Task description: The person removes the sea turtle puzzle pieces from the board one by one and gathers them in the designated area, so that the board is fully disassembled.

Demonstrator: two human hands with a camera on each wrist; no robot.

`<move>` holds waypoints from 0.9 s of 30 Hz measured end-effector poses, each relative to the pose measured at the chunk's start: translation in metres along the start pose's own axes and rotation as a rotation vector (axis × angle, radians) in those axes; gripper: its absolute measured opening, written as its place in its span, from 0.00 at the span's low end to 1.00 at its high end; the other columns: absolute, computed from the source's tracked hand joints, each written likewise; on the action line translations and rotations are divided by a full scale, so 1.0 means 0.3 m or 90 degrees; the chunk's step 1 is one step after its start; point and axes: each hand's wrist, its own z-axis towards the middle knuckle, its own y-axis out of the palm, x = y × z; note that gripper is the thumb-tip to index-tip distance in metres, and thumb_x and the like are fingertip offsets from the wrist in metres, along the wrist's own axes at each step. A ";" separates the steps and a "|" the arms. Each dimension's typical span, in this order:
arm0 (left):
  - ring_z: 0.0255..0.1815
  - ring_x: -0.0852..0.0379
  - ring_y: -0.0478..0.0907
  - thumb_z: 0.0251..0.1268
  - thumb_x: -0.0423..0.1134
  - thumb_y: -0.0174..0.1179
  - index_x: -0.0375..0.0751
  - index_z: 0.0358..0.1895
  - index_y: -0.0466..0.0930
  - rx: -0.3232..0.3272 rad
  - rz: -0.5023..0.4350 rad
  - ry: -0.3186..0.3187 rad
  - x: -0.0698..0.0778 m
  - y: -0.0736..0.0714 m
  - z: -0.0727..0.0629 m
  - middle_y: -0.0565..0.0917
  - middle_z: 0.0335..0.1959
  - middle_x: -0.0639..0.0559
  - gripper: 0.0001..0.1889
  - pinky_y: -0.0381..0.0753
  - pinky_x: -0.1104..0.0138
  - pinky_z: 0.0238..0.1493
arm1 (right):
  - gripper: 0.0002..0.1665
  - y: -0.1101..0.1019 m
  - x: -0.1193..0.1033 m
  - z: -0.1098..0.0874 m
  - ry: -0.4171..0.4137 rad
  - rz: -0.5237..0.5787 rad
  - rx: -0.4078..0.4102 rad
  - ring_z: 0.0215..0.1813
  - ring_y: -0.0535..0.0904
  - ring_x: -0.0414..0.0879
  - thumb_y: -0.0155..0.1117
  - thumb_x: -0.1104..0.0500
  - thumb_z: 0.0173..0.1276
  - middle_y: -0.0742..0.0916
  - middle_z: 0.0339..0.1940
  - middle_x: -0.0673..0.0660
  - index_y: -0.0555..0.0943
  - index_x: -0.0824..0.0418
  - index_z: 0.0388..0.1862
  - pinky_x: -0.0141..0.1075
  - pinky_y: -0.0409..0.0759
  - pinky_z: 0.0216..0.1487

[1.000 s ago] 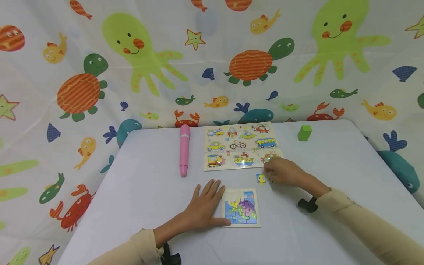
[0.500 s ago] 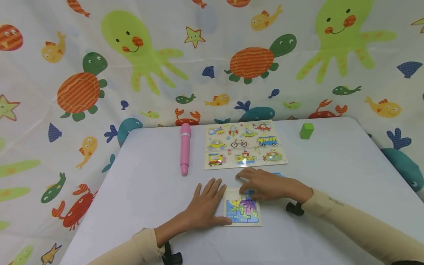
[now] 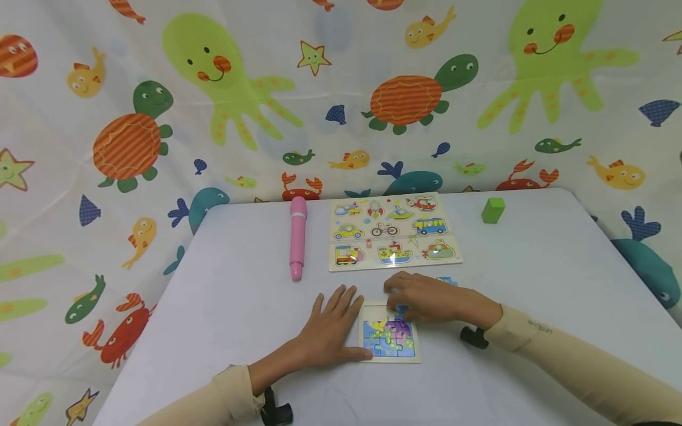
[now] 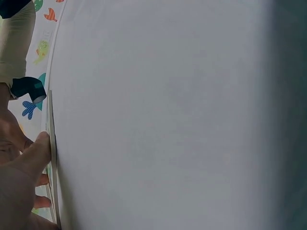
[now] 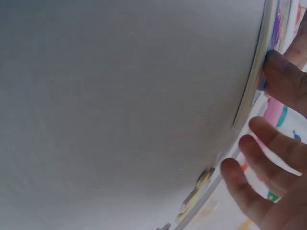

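Observation:
A small square jigsaw puzzle [image 3: 389,343] with a pale wooden frame lies in front of the person, its sea picture partly filled. My left hand [image 3: 329,337] lies spread along its left side, the thumb on the frame's lower left corner. Over the puzzle's upper right part bends my right hand [image 3: 426,296], hiding some of it. In the right wrist view its thumb [image 5: 283,76] touches the puzzle's edge, while the other fingers [image 5: 256,165] stand apart from it, loosely bent. Just behind the right hand a blue puzzle piece [image 3: 446,280] shows in part.
A wooden peg board [image 3: 394,234] with vehicle pictures lies behind the puzzle. Left of it is a pink microphone-shaped toy [image 3: 298,239]; a green block [image 3: 493,210] stands at the back right. A sea-animal curtain [image 3: 341,130] hangs behind the white table.
My right hand has moved left and nearer, from beside the loose pieces to the puzzle's upper right. Its fingers have since drawn in slightly. The left hand has stayed in place.

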 end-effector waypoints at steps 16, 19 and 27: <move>0.83 0.39 0.44 0.57 0.71 0.66 0.40 0.81 0.57 0.000 -0.008 0.003 -0.003 -0.001 0.003 0.53 0.83 0.41 0.56 0.46 0.33 0.74 | 0.20 0.001 -0.024 0.003 0.012 -0.019 0.001 0.52 0.75 0.44 0.76 0.60 0.64 0.85 0.50 0.48 0.85 0.52 0.56 0.37 0.79 0.56; 0.83 0.40 0.45 0.56 0.71 0.67 0.40 0.80 0.58 0.001 -0.002 0.003 -0.002 -0.001 0.004 0.54 0.83 0.41 0.56 0.47 0.33 0.74 | 0.19 0.003 -0.026 -0.004 0.018 0.017 0.003 0.49 0.73 0.42 0.74 0.62 0.66 0.84 0.48 0.47 0.85 0.53 0.55 0.35 0.79 0.53; 0.83 0.39 0.45 0.56 0.71 0.67 0.40 0.80 0.58 -0.001 -0.004 0.002 -0.001 -0.003 0.005 0.54 0.83 0.41 0.56 0.47 0.32 0.74 | 0.12 0.009 -0.015 0.003 0.031 0.132 -0.004 0.41 0.72 0.38 0.69 0.69 0.66 0.79 0.39 0.45 0.85 0.53 0.43 0.33 0.79 0.47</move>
